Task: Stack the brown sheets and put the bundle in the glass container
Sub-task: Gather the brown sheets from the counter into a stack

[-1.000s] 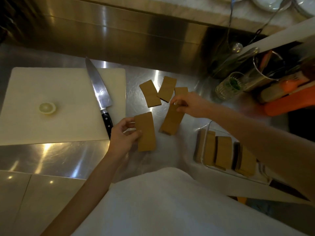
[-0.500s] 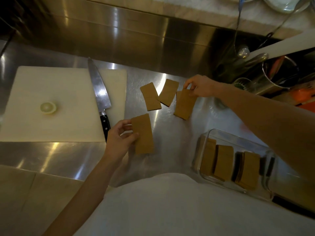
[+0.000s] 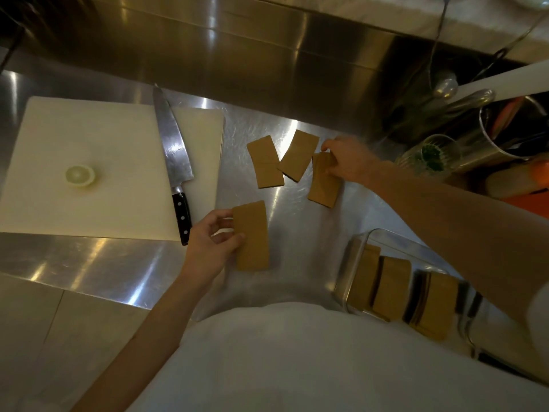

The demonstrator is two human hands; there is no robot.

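Steel worktop (image 3: 291, 221) is seen from the head view. A brown sheet (image 3: 252, 235) is pinched at its left edge by the left hand (image 3: 212, 242), thumb on top, fingers beneath. The far end of a second sheet (image 3: 323, 184) is gripped by the right hand (image 3: 346, 162). Two more sheets (image 3: 266, 162) (image 3: 298, 154) lie just left of it, overlapping at one corner. Near the right forearm, a glass container (image 3: 361, 242) is seen holding upright brown bundles (image 3: 391, 285). A knife (image 3: 173, 162) rests on the white cutting board (image 3: 89, 138), beside a lemon half (image 3: 79, 175).
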